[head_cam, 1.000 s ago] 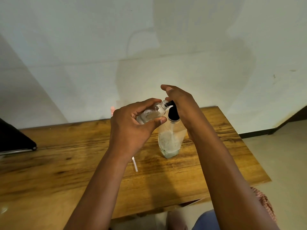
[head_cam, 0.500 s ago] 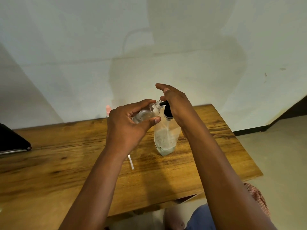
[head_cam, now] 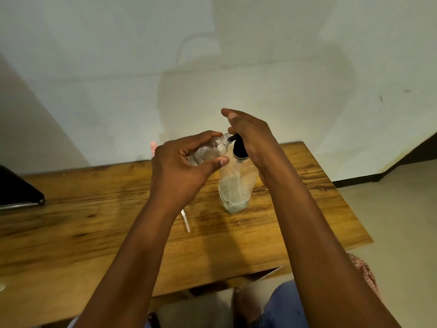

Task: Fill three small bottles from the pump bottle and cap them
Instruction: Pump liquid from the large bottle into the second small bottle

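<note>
A clear pump bottle (head_cam: 235,185) with a black pump head stands upright on the wooden table (head_cam: 94,233), a little liquid at its bottom. My right hand (head_cam: 250,133) lies on top of the pump head, palm down, fingers stretched out. My left hand (head_cam: 182,171) grips a small clear bottle (head_cam: 210,151), tilted, its open mouth at the black nozzle. The small bottle has no cap on it. A pink object (head_cam: 153,146) shows behind my left hand, mostly hidden.
A thin white strip (head_cam: 185,220) lies on the table under my left wrist. A dark flat object (head_cam: 19,192) sits at the table's left edge. The wall stands close behind the table. The table's right edge drops to the floor.
Both hands hold the same pose at the pump bottle. The view has shifted slightly; the small bottle stays at the nozzle.
</note>
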